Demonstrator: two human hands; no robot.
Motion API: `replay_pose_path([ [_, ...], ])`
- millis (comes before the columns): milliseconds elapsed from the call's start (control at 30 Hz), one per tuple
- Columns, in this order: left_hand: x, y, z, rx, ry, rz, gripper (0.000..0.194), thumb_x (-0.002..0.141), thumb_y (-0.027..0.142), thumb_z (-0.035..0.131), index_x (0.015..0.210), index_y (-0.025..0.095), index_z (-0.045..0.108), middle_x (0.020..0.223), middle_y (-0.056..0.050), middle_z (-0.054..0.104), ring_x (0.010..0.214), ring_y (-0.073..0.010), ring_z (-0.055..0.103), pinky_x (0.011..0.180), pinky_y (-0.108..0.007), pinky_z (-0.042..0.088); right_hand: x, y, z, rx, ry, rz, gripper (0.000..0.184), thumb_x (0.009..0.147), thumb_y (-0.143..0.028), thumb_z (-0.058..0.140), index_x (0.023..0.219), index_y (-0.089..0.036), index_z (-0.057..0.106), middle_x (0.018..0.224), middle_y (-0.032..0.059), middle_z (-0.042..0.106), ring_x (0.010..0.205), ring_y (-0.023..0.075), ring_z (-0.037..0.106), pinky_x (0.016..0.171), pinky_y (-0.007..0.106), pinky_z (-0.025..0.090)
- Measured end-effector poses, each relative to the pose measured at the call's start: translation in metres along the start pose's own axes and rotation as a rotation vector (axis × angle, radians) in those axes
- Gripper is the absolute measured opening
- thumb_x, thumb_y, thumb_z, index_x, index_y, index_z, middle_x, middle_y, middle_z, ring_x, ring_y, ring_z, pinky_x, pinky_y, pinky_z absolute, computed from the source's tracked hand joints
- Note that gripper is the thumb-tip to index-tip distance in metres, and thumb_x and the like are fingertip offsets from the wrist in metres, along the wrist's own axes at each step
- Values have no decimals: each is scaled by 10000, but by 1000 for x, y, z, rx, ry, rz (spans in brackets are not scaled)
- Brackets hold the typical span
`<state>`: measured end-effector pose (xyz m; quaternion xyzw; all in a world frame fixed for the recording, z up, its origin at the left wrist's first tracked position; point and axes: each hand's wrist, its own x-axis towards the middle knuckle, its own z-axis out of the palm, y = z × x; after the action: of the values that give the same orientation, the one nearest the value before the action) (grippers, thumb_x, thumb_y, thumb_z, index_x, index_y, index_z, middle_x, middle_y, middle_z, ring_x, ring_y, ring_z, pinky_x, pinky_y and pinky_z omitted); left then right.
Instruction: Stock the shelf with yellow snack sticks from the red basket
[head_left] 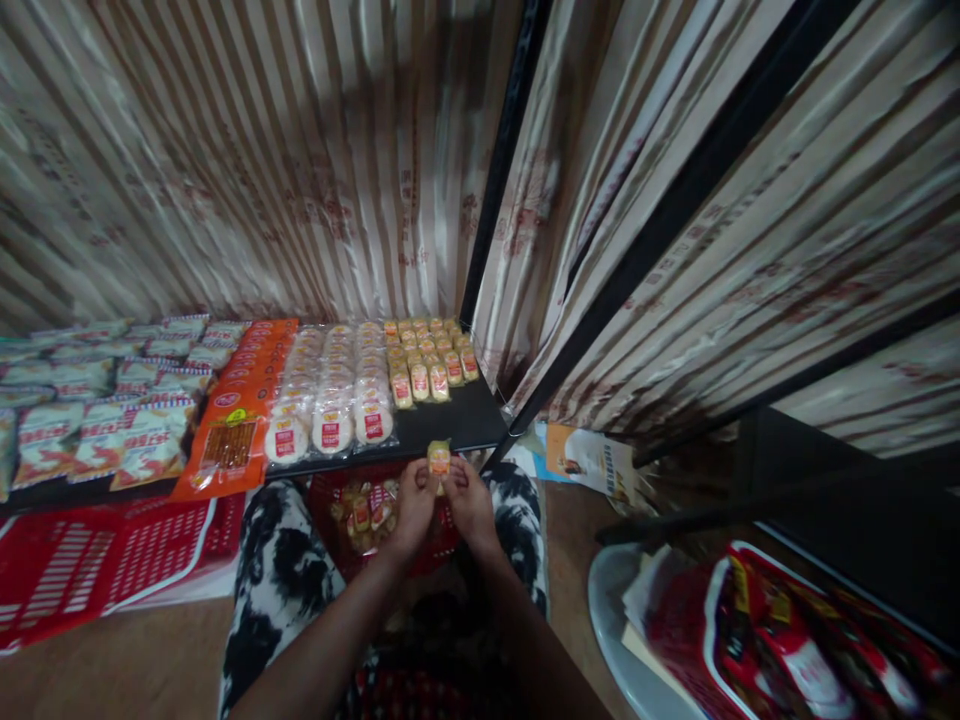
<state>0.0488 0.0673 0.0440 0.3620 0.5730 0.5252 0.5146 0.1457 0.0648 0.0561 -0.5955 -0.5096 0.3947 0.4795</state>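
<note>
Left hand [416,508] and right hand [472,503] pinch one small, yellow, plastic-wrapped snack [439,458] near the front edge of the flat black shelf [469,422]; shiny wrapped packets [332,430] line it in rows, pale striped fabric curtains [352,180] hanging behind!

Cream-and-brown striped curtains [337,170] hang at the far side; a red slatted plastic basket [116,545] sits near left, a slanting black pole [660,240] right.

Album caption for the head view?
Left hand and right hand hold a yellow packet before a shelf of wrapped snacks.
</note>
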Motion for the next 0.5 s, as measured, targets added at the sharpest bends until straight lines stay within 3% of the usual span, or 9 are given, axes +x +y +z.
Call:
replay_pose_path([
  [300,20,24,16,442,69,101,314,782,188,523,1070,205,647,937,-51,621,837,-146,598,817,-259,465,30,-12,-9,-60,72,-53,237,770,-311,530,963,-192,596,907,66,703,829,182,667,773,325,539],
  [500,36,26,27,453,69,115,305,767,200,551,1054,192,653,921,-64,636,819,-165,597,792,-271,463,45,-21,-16,-162,85,-51,254,788,-297,501,1001,-190,590,930,64,697,851,181,663,785,324,531],
])
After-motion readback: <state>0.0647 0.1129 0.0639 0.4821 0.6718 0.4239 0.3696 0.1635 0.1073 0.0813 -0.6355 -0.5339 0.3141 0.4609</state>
